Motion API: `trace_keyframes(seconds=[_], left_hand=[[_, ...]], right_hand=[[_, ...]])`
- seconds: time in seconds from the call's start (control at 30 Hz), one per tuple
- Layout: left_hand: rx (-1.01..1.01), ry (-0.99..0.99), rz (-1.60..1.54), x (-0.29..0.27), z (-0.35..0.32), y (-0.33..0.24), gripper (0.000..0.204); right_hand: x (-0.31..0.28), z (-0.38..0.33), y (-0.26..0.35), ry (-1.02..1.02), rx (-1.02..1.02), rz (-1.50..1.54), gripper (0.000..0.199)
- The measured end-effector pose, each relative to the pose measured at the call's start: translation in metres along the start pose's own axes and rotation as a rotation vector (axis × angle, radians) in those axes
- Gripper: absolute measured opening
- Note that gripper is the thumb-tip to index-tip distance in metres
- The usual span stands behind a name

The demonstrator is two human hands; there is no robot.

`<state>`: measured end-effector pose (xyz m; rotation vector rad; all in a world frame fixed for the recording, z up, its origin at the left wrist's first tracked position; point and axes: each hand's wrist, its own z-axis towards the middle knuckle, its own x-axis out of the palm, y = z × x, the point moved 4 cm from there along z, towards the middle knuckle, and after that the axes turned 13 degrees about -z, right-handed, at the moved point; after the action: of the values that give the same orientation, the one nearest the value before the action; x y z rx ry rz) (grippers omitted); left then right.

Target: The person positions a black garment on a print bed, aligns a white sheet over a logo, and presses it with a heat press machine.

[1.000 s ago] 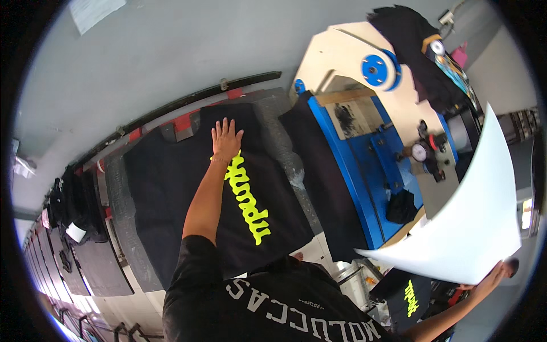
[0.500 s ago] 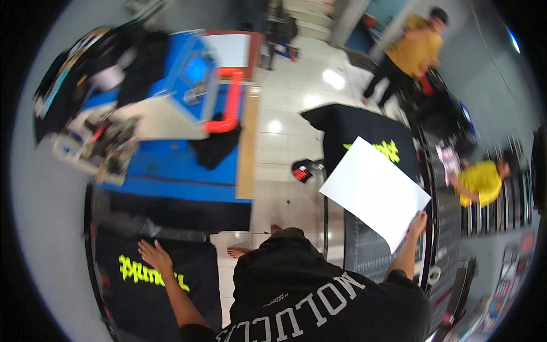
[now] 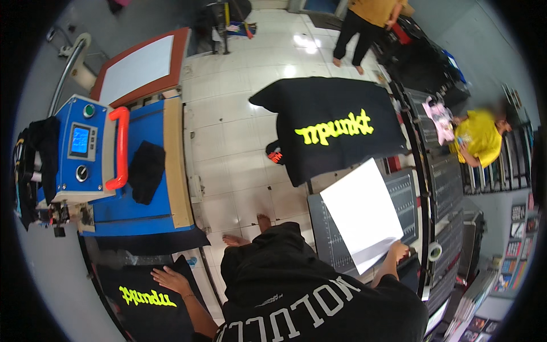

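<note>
Sheet (image 3: 364, 219) now lowered over cutting mat (image 3: 336, 239).

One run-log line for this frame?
left hand: flat on black printed shirt | right hand: holding white sheet over gridded mat

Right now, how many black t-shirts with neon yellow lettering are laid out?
2. One black t-shirt lies spread on the table right of the white sheet; another lies lower left under the left hand. More may be hidden.

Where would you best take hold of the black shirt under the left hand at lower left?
Probably at its near hem or a side edge, reaching from the person's side: the black shirt lies flat, print up, and the left hand presses its top, leaving only edges to pinch.
</note>
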<state>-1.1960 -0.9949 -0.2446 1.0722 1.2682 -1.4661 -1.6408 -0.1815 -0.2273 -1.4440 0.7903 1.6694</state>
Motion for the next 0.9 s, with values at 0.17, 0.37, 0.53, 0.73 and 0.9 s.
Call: trace_keyframes(seconds=[0.17,0.37,0.53,0.73,0.9], left_hand=[[-0.460,-0.035,0.190,-0.015,-0.003,0.084,0.072],[-0.677,-0.232,0.152,-0.033,-0.044,0.116,0.063],[-0.589,-0.319,0.056,-0.061,-0.048,0.063,0.062],[-0.674,-0.350,-0.044,-0.041,-0.066,0.061,0.070],[-0.772,-0.377,-0.149,-0.054,-0.084,0.054,0.070]], right_hand=[[-0.072,-0.055,0.224,-0.226,-0.475,0.436,0.035],[-0.263,-0.413,0.459,0.744,-1.338,1.357,0.027],[-0.393,-0.644,0.450,0.878,-2.082,1.478,0.020],[-0.395,-0.739,0.476,0.701,-2.355,1.674,0.041],[-0.380,-0.743,0.490,0.816,-2.285,1.646,0.050]])
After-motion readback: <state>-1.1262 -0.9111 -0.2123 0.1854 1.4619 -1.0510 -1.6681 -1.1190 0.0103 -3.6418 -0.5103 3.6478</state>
